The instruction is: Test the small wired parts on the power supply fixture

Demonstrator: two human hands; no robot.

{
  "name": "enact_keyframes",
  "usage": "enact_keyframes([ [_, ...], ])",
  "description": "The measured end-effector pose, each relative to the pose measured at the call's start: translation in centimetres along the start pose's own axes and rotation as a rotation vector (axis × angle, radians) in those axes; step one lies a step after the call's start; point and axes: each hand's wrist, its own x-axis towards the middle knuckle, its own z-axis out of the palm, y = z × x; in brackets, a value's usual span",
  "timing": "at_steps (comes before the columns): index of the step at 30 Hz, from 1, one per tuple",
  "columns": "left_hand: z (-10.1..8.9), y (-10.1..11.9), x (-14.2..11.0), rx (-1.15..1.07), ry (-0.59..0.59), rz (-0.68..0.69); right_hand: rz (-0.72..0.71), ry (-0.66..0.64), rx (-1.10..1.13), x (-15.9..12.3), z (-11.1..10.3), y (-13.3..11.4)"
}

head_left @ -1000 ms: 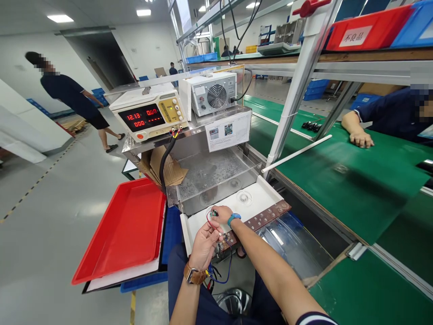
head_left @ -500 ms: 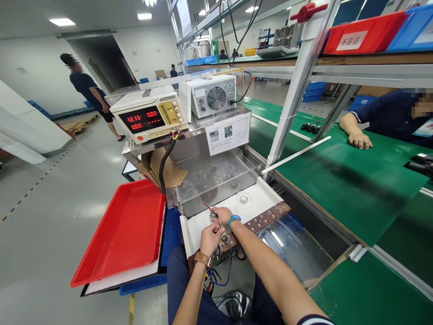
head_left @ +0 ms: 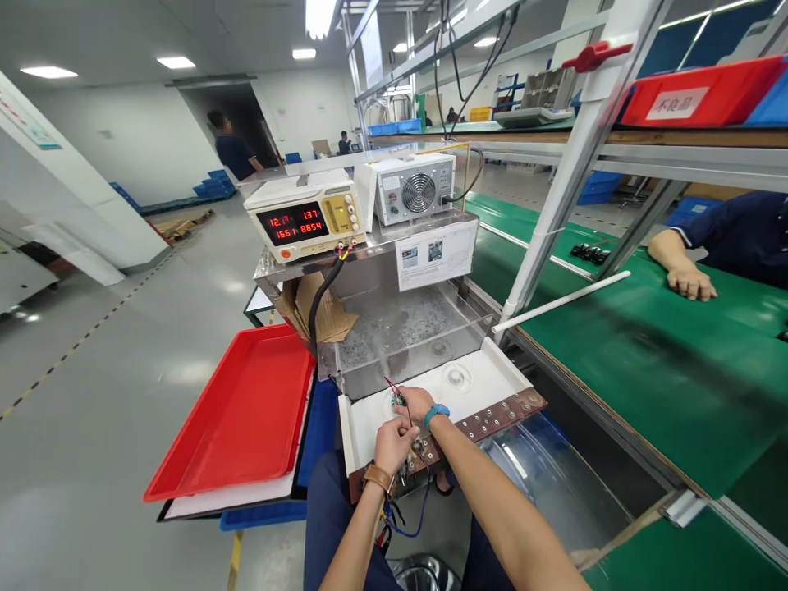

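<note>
Right hand (head_left: 417, 403), blue wristband: pinching a small round circuit board (head_left: 397, 400) over the white tray (head_left: 486, 379), its grip closing on the board's edge; red and black wires (head_left: 394, 386) sticking up from the board

Left hand (head_left: 392, 443), brown watch strap: grip clenching on a thin lead just above the brown terminal strip (head_left: 492, 420), fingertips touching or nearly touching the strip's near end; which of the two cannot be told

Brown terminal strip: lying along the front edge of the white tray, a row of round contacts showing on it; blue and black wires (head_left: 406, 517) hanging beneath its left end

Clear tank (head_left: 400, 328): sitting just behind the white tray

Power supply (head_left: 304, 217): standing on the metal shelf above the tank, red digits glowing, a black cable (head_left: 320, 300) running down from its front

White box with a fan grille (head_left: 412, 189): standing beside the power supply, to its right

Printed card (head_left: 437, 254): hanging on the shelf's front edge

Red tray (head_left: 237, 414): resting to the left of the tank, tilting toward the floor

Green tabletop (head_left: 616, 328): stretching along the right; another person's hand (head_left: 689, 283) lying flat on it, well apart from the tray
</note>
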Motion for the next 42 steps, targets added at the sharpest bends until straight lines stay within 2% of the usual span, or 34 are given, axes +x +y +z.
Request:
enact_keyframes([
  [16,0.2,0.1,-0.3,-0.041,0.068,-0.029,0.012,0.084,0.089,0.7,2.0,0.2],
  [28,0.2,-0.7,0.0,0.036,0.063,0.047,0.028,0.097,0.028,0.5,0.9,-0.8],
  [33,0.0,-1.4,0.7,0.033,0.004,0.099,0.043,0.055,-0.064,0.7,0.0,-1.3],
  [38,-0.2,-2.6,2.6,0.038,-0.117,0.059,0.031,0.048,-0.124,1.2,-0.3,-0.7],
  [42,-0.3,-2.4,2.5,0.034,-0.156,0.036,0.033,0.07,-0.139,1.1,-0.3,-0.6],
])
